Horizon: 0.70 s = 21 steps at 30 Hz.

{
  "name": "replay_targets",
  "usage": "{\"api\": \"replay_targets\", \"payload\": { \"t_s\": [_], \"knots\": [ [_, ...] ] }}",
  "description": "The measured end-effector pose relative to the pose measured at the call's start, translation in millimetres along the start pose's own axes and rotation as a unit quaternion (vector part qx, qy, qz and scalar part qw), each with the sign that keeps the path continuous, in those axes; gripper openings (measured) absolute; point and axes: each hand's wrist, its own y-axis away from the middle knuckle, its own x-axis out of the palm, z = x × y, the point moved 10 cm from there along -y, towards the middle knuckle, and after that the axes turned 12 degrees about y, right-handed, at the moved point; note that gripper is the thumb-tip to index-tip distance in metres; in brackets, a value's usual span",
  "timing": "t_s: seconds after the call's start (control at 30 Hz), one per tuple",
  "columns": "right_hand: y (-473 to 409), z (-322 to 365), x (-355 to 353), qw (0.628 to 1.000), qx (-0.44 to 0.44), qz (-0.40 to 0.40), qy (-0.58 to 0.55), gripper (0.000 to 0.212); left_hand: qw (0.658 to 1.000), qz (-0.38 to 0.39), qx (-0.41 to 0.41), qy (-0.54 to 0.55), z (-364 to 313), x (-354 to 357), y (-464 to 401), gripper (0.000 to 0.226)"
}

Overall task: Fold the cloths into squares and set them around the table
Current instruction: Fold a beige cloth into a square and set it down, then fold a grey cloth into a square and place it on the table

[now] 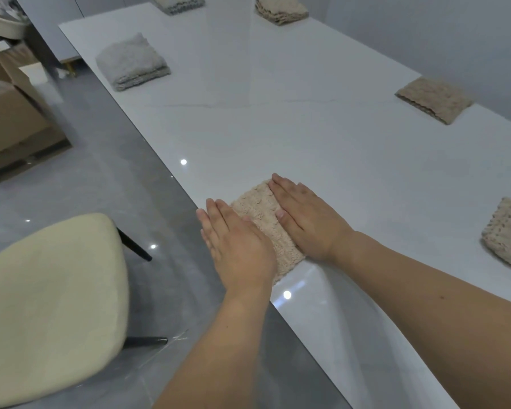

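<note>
Both my palms flat on a folded cloth

My left hand (236, 243) and right hand (307, 216), fingers straight, hide both sides of the beige cloth (263, 219); only its middle strip shows between them.

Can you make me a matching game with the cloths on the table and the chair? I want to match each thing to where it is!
Things:
1. pink cloth
2. grey cloth
3. tan cloth
4. cream chair

Places:
A. on the floor beside the table
B. under both flat hands, left hand and right hand
C. far along the right edge
D. far along the left edge

Pairs: 1-B, 2-D, 3-C, 4-A
</note>
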Motion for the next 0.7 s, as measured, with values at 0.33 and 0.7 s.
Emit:
{"api": "replay_targets", "payload": {
  "t_s": [0.33, 0.7],
  "knots": [
    [0, 1, 0, 1.000, 0.003, 0.000, 0.022, 0.065, 1.000, 0.000, 0.003, -0.021, -1, -1, 0, 0.057],
    [-22, -11, -58, 0.992, 0.087, -0.013, -0.091, 0.054, 0.996, 0.039, 0.077, -0.010, -16, -37, -32, 0.059]
  ]
}}
